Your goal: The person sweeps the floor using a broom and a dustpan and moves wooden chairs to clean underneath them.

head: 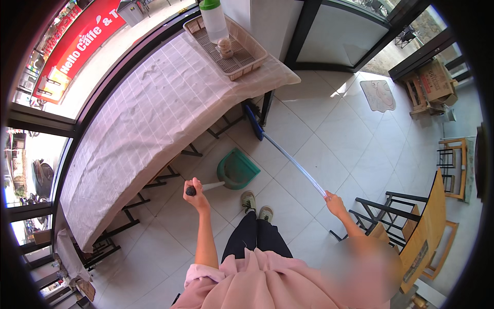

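Observation:
My left hand (196, 195) grips the upper end of a long-handled dustpan's pale handle, its dark tip showing above the fist. The green dustpan (238, 169) rests on the floor in front of my shoes, with some dark dirt in its pan. In my right hand (334, 203) is the blue-and-silver stick of a broom (295, 163). Its blue head (253, 123) lies on the tiles by a black table leg, and the dark bristles reach partly under the cloth-covered table.
A long table (154, 96) under a pale checked cloth runs along the window, with black stool legs beneath. A plastic basket (247, 71) holds a green-capped bottle (214, 23). On the right stand a wooden table (428, 231), a cardboard box (434, 83) and a floor mat (378, 95).

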`<state>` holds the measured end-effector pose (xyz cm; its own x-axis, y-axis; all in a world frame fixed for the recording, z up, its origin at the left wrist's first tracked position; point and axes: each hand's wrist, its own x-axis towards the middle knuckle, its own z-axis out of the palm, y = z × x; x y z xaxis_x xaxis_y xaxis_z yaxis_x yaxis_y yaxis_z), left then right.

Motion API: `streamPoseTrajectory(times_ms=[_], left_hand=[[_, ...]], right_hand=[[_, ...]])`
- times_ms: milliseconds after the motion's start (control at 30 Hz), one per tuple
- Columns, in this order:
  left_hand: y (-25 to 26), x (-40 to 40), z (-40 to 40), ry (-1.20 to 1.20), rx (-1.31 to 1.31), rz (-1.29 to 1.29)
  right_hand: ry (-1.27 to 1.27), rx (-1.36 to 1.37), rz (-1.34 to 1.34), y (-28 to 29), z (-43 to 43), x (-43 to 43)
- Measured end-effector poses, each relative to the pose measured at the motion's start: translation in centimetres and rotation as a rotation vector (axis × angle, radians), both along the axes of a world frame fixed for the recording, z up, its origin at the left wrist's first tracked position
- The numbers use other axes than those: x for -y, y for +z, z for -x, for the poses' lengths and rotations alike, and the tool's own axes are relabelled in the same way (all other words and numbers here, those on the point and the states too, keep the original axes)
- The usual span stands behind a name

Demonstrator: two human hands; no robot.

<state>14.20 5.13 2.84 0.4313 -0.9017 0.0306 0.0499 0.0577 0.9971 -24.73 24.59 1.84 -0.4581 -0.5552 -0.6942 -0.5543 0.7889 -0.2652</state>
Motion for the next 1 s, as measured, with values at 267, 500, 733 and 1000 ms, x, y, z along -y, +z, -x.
streamPoseTrajectory(times_ms=[267, 500, 733, 1000], left_hand=[[0.3, -1.1, 0.0, 0.039, -0.001, 0.019], [0.2, -2.4, 0.7, 0.031, 0.030, 0.016], [1.4, -4.1, 0.1, 0.059, 0.022, -0.017], [0.1, -6.3, -0.2, 0.083, 0.067, 0.023]], right_hand=[[-0.317, 0.271, 0.001, 6.7, 0.9, -0.9], [-0.182, 0.169, 0.153, -3.8, -0.9, 9.4], [0.134, -0.127, 0.098, -4.7, -3.1, 4.3], [0.080, -0.114, 0.109, -0.1, -1.1, -10.7]])
